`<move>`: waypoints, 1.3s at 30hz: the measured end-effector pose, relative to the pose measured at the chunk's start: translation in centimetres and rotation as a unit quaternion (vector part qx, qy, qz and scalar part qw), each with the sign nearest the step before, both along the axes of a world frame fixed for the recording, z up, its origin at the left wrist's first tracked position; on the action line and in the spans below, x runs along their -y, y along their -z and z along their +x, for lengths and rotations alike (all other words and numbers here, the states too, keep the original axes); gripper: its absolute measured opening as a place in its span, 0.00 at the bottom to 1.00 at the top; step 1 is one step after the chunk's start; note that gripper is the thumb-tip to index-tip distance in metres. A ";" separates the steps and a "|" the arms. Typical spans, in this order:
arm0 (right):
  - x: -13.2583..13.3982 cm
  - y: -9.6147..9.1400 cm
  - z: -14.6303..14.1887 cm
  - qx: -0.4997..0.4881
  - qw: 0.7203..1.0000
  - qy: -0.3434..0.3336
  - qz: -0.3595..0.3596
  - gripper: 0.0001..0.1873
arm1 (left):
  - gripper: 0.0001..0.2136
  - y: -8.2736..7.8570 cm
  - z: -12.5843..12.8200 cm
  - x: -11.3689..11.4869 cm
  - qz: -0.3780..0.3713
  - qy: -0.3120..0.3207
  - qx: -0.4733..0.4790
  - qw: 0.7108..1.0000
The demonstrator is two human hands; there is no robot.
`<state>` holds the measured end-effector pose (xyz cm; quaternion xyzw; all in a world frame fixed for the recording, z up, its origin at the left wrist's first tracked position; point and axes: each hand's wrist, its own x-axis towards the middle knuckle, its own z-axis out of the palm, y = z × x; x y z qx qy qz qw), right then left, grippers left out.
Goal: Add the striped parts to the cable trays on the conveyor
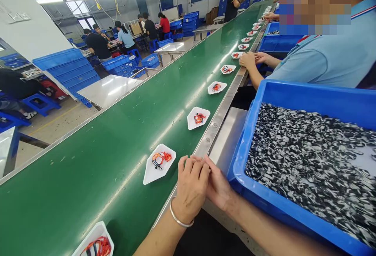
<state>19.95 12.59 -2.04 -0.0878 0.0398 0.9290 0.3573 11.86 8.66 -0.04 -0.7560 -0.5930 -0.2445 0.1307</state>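
At the near edge of the green conveyor belt (pixel 88 130), a white tray (pixel 150 173) bearing tangled red and black cords (pixel 161 160) lies just beside the person's left hand (pixel 190 183), which wears a metal bangle (pixel 181 218). The right hand (pixel 219 185) meets it above the belt's steel rail (pixel 219 120), the fingers (pixel 194 166) of both hands loosely curled together; whether they pinch anything small cannot be told. Right of the belt stands a blue crate (pixel 242 142) heaped with black-and-white pieces (pixel 308 166). Farther along the belt, more white trays (pixel 216 87) lie near a co-worker's hands (pixel 252 59).
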 end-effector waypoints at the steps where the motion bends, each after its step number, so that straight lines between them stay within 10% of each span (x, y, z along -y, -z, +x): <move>1: 0.0 -0.1 0.0 0.008 1.000 0.000 0.005 0.15 | 0.06 0.1 0.0 -0.1 0.003 0.006 0.014 1.000; 15: 0.0 0.1 -0.2 0.082 0.994 -0.005 0.077 0.13 | 0.07 0.0 -0.2 -0.3 0.026 0.050 0.127 0.990; 28: 0.6 -0.5 -0.4 0.155 0.980 0.025 0.119 0.13 | 0.11 -2.3 -2.9 -0.9 0.025 -0.045 0.146 0.988; 39: 0.6 -0.7 -0.3 0.184 0.973 0.038 0.133 0.19 | 0.12 -5.1 -6.8 -4.8 -0.118 -0.159 -0.058 0.978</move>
